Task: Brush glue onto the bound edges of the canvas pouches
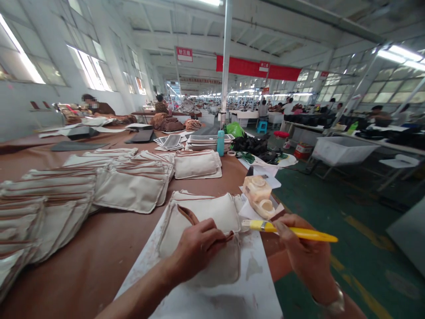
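Massive factory hall [265,31], with tall windows down both sides, strip lights and rows of people working way back. Green floor [361,270] with worn yellow lines, red banner [244,67] strung up high. The counter [96,257] is huge too, all smooth brown covering, and a smudgy white sheet [259,288] sits at its near edge. Overlapping pale pouches [129,190] fill the left side. The pouch being worked on [221,266] is on that sheet, brown lining showing at its opening. Left hand [199,243] has its edge pinched, right hand [305,250] grips a yellow brush [314,234], bristles right by the pouch edge, can't tell if touching. Crusty plastic container [257,188] just beyond.
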`<state>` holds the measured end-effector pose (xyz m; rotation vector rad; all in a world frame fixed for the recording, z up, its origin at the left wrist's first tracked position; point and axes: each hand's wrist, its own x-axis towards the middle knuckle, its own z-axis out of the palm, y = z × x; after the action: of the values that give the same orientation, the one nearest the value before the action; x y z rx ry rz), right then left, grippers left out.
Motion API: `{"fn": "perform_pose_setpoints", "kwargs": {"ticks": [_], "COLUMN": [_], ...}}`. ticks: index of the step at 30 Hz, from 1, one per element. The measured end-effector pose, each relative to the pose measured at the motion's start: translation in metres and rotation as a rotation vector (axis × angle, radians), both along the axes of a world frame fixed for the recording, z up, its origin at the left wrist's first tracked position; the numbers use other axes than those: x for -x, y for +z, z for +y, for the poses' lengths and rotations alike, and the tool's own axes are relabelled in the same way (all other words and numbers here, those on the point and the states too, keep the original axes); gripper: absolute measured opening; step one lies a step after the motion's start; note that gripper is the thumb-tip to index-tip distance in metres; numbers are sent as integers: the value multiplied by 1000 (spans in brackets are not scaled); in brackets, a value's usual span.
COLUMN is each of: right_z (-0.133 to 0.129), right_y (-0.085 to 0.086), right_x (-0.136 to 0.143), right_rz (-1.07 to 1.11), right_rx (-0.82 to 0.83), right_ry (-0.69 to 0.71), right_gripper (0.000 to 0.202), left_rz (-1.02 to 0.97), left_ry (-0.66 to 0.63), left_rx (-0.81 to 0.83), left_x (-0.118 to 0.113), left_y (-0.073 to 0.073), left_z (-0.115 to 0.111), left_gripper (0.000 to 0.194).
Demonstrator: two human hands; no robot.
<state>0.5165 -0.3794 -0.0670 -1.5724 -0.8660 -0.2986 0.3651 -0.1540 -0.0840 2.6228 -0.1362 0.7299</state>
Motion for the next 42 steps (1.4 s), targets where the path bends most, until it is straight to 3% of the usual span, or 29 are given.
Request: {"fn": "perform_pose_setpoints", "kwargs": {"ticks": [3,5,10,14,16,20,22,26,30,35,38,42], "right_z": [-13,-15,-13,-28,-37,-38,-34,-32,-30,-29,-45,-70], "right_y": [10,16,20,27,34,44,44,38,37,31,28,26], "right_x": [-2,2,22,31,32,34,37,41,42,44,29,-18], "right_rz": [170,243,268,120,68,86,56,-23,-66,35,156,150], "right_rx": [-58,-63,-41,160,194,67,59,204,62,128,10,-17], "right_ry": [48,113,237,322,315,204,204,344,204,358,242,-128], "right_gripper": [23,23,20,17,18,25,23,18,10,17,19,27], "left_rz": [-164,-229,-290,-292,-311,-337,-332,-309,-292,-240,-158,-42], "left_ry": [-29,-5,-35,-17,3,-1,9,36,13,16,-4,-167], "left_rx": [-298,-385,-421,-450,-429,-405,-411,-416,-388,-341,-230,33], "left_x": [9,12,14,17,18,19,18,19,22,16,-4,-35], "left_y": [6,10,15,18,19,17,17,19,20,22,40,97], "left_z": [-9,-14,-17,-19,-20,-21,-21,-20,-21,-12,-1,6], "left_gripper": [21,26,24,20,21,26,26,21,19,20,25,34]}}
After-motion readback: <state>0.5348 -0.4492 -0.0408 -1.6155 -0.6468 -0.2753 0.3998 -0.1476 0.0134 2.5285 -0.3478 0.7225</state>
